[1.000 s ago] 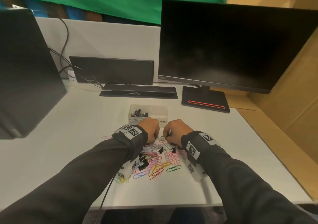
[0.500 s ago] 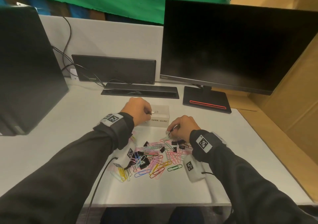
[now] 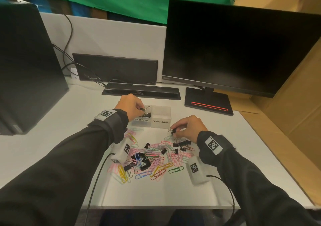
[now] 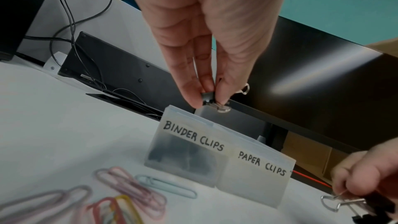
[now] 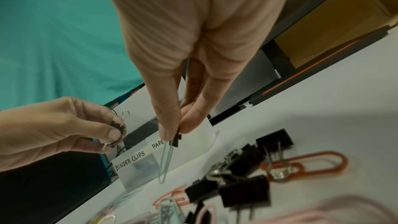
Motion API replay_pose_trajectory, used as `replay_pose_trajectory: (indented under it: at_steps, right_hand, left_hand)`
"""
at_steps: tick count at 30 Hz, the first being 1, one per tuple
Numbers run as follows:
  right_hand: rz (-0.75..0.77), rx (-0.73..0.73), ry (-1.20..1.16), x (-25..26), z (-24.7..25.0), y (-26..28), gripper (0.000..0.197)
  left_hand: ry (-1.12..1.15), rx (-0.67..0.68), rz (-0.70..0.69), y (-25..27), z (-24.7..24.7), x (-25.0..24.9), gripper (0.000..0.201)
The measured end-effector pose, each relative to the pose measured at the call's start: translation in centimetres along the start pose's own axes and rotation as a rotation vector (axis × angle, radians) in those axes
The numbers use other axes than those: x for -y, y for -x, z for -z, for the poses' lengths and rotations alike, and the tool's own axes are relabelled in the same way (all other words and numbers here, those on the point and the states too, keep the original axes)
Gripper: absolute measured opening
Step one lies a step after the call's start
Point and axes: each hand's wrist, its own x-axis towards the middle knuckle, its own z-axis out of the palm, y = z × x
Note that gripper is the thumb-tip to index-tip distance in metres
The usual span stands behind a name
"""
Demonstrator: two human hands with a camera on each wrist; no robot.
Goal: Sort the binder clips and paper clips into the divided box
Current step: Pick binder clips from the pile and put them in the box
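The translucent divided box [image 3: 160,121] [image 4: 254,173] stands beyond the pile, labelled BINDER CLIPS on the left and PAPER CLIPS on the right. Black binder clips lie in its left compartment. My left hand [image 3: 141,109] [image 4: 210,99] pinches a black binder clip [image 4: 207,97] just above that left compartment. My right hand [image 3: 173,132] [image 5: 175,134] pinches another black binder clip [image 5: 175,140] near the box's front right corner. A pale paper clip [image 5: 164,163] hangs from it. A mixed pile of coloured paper clips and black binder clips [image 3: 152,158] lies between my forearms.
A monitor [image 3: 234,52] on a black base [image 3: 208,102] stands at the back right. A black computer case [image 3: 26,69] stands at the left and cardboard [image 3: 295,104] at the right. A keyboard [image 3: 116,69] leans on the back panel above a cable slot [image 3: 140,92].
My left hand went from the pile to above the box's left compartment with a binder clip. My right hand shifted right and lifted a binder clip off the pile.
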Motion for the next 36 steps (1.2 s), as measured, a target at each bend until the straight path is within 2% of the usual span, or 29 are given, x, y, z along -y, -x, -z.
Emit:
replay_pose_trajectory:
  at_steps: [11, 18, 20, 23, 25, 27, 31, 33, 36]
  right_hand:
    - [0.037, -0.049, 0.145, 0.3, -0.3, 0.5, 0.029]
    - [0.021, -0.123, 0.051, 1.0, -0.3, 0.3, 0.023]
    - [0.027, -0.141, -0.012, 1.7, -0.3, 0.2, 0.022]
    - [0.061, -0.165, -0.109, 3.3, -0.5, -0.5, 0.023]
    - [0.084, -0.173, -0.160, 4.7, -0.9, -1.5, 0.023]
    - [0.108, -0.167, -0.187, 6.4, -1.6, -2.8, 0.022]
    - [0.149, -0.158, -0.081, 9.2, -4.0, -5.3, 0.020]
    - [0.159, -0.099, 0.007, 9.8, -4.9, -5.9, 0.026]
    - [0.237, -0.095, 0.185, 9.6, -5.2, -5.7, 0.029]
  left_hand:
    - [0.004, -0.012, 0.006, -0.4, -0.2, 0.2, 0.020]
    - [-0.035, -0.041, 0.003, -1.8, -0.2, 0.2, 0.016]
    - [-0.091, -0.009, -0.001, -2.2, -0.4, 0.0, 0.018]
    - [-0.188, 0.129, 0.032, -2.5, -0.9, 0.1, 0.026]
    - [-0.214, 0.154, 0.057, -2.4, -0.8, 0.6, 0.034]
    - [-0.204, 0.113, 0.061, -1.9, -0.2, 1.1, 0.038]
    - [-0.201, 0.031, -0.015, 0.9, 1.4, 1.4, 0.035]
    - [-0.223, 0.093, -0.035, 2.7, 1.8, 1.4, 0.028]
    - [-0.259, 0.337, -0.110, 4.8, 0.9, 1.2, 0.028]
